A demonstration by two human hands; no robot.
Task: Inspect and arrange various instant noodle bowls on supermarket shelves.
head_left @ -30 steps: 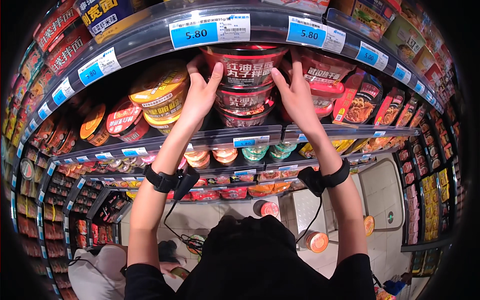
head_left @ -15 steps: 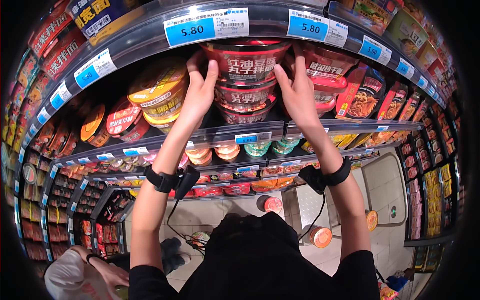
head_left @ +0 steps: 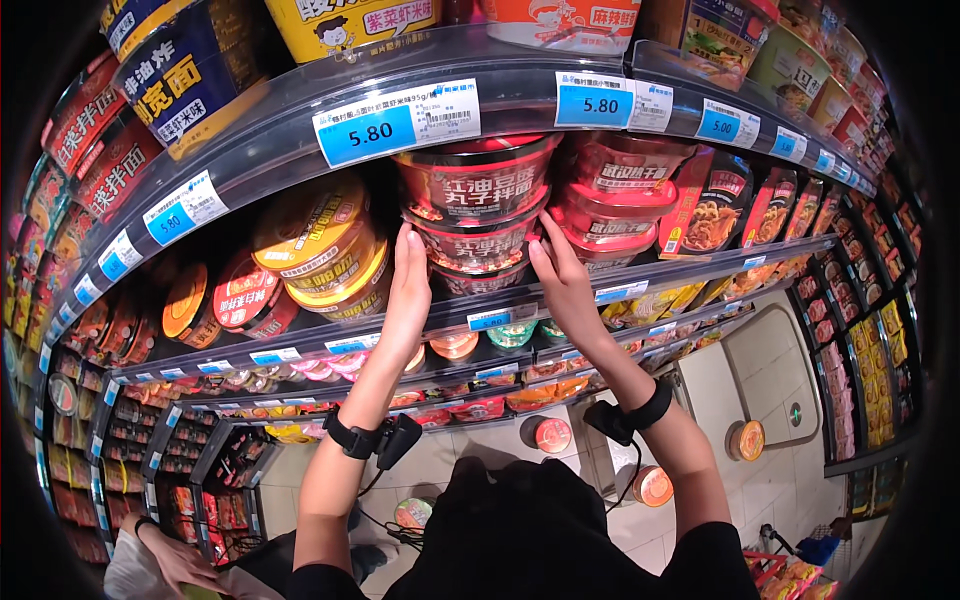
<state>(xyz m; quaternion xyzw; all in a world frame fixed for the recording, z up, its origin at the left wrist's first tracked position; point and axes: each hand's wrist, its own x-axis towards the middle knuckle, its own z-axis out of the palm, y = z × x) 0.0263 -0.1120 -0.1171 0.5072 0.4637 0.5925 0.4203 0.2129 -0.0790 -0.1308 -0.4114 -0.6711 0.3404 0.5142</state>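
A stack of red instant noodle bowls [head_left: 478, 192] stands on the shelf in front of me, just under the shelf above. My left hand [head_left: 408, 290] lies along the stack's left side, its fingers straight and together, beside the lower bowls. On the other side my right hand [head_left: 565, 275] is at the stack's right edge, fingers stretched and thumb apart. Both sets of fingertips are at or very close to the middle bowl; whether they press on it I cannot tell. Neither hand wraps round a bowl.
Yellow noodle bowls [head_left: 325, 250] stack to the left, other red bowls [head_left: 612, 200] to the right, then black-and-red packs [head_left: 705, 205]. The upper shelf edge [head_left: 520, 105] overhangs. Several round tubs, including an orange one [head_left: 653, 486], stand on the floor. Another person's hand [head_left: 180, 560] shows lower left.
My hands have slid down from the top bowl to the lower part of the stack, and their grip has loosened. The view has shifted, showing more of the upper shelf.
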